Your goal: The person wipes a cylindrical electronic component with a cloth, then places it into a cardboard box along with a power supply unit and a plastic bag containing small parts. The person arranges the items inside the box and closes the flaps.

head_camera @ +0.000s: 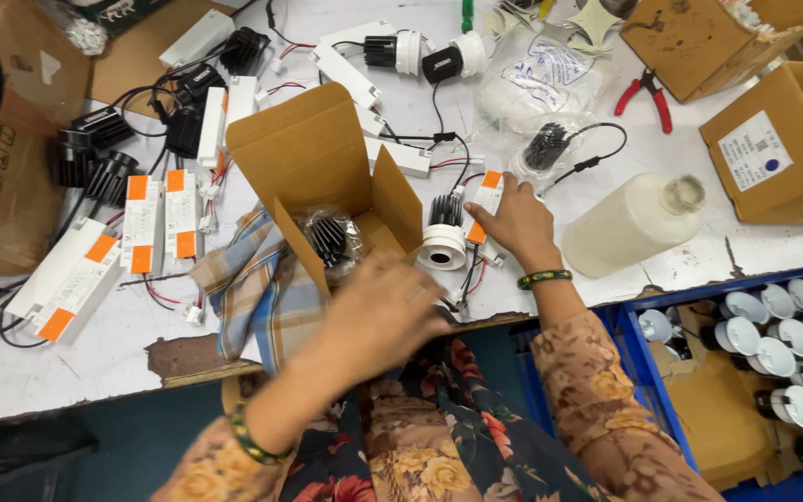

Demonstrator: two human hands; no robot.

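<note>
I see a bagged black finned lamp (330, 239) already in the open brown cardboard box (313, 167) | left hand (385, 311) blurred — grip unclear | right hand (516, 219) pinching a white-and-orange driver (486, 201) — another white-rimmed lamp (442, 240) unpacked.

An open cardboard box (327, 177) stands near the middle of the surface (95, 353), close to its near edge, with a bagged heat sink (330, 238) inside it and a folded cloth (257, 288) just to its left. Right of the box a downlight (443, 237) stands beside a driver unit (485, 206), on which the right hand (518, 223) rests, while the left hand (383, 311) hovers before the box. More driver units (155, 218) lie toward the left edge, a plastic bottle (634, 223) lies on its side to the right, and pliers (648, 93) lie behind it near the far right corner.
</note>
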